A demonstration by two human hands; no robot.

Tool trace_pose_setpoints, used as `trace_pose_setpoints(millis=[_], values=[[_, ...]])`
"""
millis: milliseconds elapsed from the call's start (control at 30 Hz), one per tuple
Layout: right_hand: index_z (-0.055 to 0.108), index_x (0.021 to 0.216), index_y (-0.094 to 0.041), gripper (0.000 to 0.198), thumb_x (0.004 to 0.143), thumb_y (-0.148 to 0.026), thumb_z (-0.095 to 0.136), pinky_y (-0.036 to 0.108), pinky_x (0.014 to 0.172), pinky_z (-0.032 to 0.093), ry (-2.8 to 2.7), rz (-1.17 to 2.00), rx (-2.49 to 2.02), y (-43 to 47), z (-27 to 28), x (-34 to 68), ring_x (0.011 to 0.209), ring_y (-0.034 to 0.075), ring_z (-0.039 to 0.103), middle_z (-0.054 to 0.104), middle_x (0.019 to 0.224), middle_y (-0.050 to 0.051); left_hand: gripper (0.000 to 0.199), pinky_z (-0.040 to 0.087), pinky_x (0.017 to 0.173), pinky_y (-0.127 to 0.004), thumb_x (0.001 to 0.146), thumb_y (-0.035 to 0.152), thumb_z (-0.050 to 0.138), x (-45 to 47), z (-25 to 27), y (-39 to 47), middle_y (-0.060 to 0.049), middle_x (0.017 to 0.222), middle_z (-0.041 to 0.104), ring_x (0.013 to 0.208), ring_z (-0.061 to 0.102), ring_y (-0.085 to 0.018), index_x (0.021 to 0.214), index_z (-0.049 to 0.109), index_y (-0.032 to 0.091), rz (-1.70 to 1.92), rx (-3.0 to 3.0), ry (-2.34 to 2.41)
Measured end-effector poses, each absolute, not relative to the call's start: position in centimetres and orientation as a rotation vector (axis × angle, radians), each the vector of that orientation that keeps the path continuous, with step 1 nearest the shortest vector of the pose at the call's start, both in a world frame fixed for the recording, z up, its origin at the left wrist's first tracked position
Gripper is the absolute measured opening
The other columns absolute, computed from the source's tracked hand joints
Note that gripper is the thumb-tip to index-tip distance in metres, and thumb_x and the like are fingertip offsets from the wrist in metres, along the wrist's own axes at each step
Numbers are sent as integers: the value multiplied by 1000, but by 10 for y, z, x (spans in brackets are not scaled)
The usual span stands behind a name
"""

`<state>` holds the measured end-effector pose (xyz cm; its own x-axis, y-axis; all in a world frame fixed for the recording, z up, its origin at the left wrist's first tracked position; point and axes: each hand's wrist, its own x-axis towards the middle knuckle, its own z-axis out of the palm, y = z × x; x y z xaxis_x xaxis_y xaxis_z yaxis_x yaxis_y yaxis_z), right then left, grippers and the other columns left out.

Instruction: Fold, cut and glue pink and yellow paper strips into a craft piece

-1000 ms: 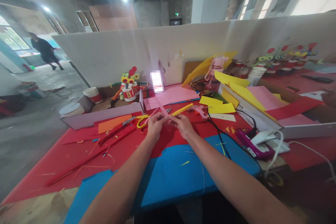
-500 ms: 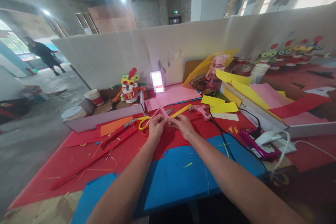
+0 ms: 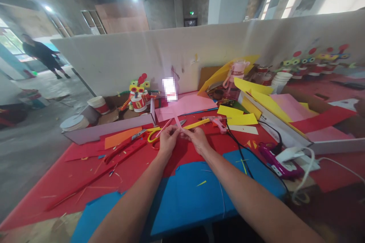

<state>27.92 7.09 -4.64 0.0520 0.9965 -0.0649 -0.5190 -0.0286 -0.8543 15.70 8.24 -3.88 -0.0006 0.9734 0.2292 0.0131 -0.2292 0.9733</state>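
Observation:
In the middle of the table my left hand [image 3: 167, 140] and my right hand [image 3: 199, 140] meet, fingertips pinched together. Between them they grip the crossing ends of a pink paper strip [image 3: 177, 118] and a yellow paper strip [image 3: 197, 124]. The pink one points away from me, while the yellow one runs off to the right above my right hand. My fingers hide the fold where the strips meet. Yellow-handled scissors [image 3: 152, 136] lie close to my left hand. Beyond my right hand rests a pink glue gun [image 3: 218, 124].
Paper-cup robot figures [image 3: 138, 97] stand in a shallow box [image 3: 111, 131] at left. A box of coloured paper [image 3: 333, 146] is at right, near a purple power strip [image 3: 278, 163]. A red-handled cutter [image 3: 121, 151] lies left. A person [image 3: 42, 55] stands far left.
The pink strip has tilted slightly more upright between my fingertips. Both hands keep their pinch, and the camera view has shifted a little. The person at far left has shifted slightly in view.

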Motion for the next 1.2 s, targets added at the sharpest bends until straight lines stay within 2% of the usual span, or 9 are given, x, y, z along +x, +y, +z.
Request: trace_pose_setpoints(millis=[167, 367, 633, 833, 1200], values=[[69, 69, -17, 34, 51, -41, 83, 33, 69, 56, -766, 1321, -890, 70, -46, 281, 61, 17, 66, 71, 65, 3, 23, 43, 58, -24, 67, 38, 74, 161, -36, 80, 1, 65, 65, 59, 56, -13, 73, 66, 17, 1356, 1347, 1071], [70, 67, -16, 37, 51, -47, 83, 33, 71, 56, -789, 1400, -844, 67, -44, 281, 59, 17, 66, 70, 61, 3, 21, 41, 57, -23, 66, 36, 75, 158, -34, 78, 2, 62, 63, 57, 53, -11, 68, 65, 17, 1375, 1330, 1077], [70, 71, -15, 38, 51, -45, 84, 33, 73, 56, -817, 1405, -833, 66, -45, 281, 61, 15, 66, 71, 65, 3, 23, 42, 58, -23, 67, 37, 75, 156, -37, 78, 2, 61, 62, 56, 54, -11, 68, 64, 17, 1378, 1261, 1016], [70, 68, -15, 37, 49, -43, 85, 31, 68, 55, -865, 1379, -882, 67, -47, 282, 58, 15, 62, 69, 63, 1, 23, 41, 54, -23, 66, 35, 76, 156, -35, 75, 3, 58, 60, 53, 53, -10, 66, 63, 17, 1387, 1278, 1024], [68, 62, -17, 29, 60, -46, 75, 30, 61, 49, -1014, 1156, -1021, 76, -59, 283, 56, 18, 61, 67, 58, 3, 35, 43, 52, -23, 64, 46, 78, 159, -37, 76, 1, 59, 63, 50, 55, -10, 71, 61, 16, 1304, 1241, 979]])
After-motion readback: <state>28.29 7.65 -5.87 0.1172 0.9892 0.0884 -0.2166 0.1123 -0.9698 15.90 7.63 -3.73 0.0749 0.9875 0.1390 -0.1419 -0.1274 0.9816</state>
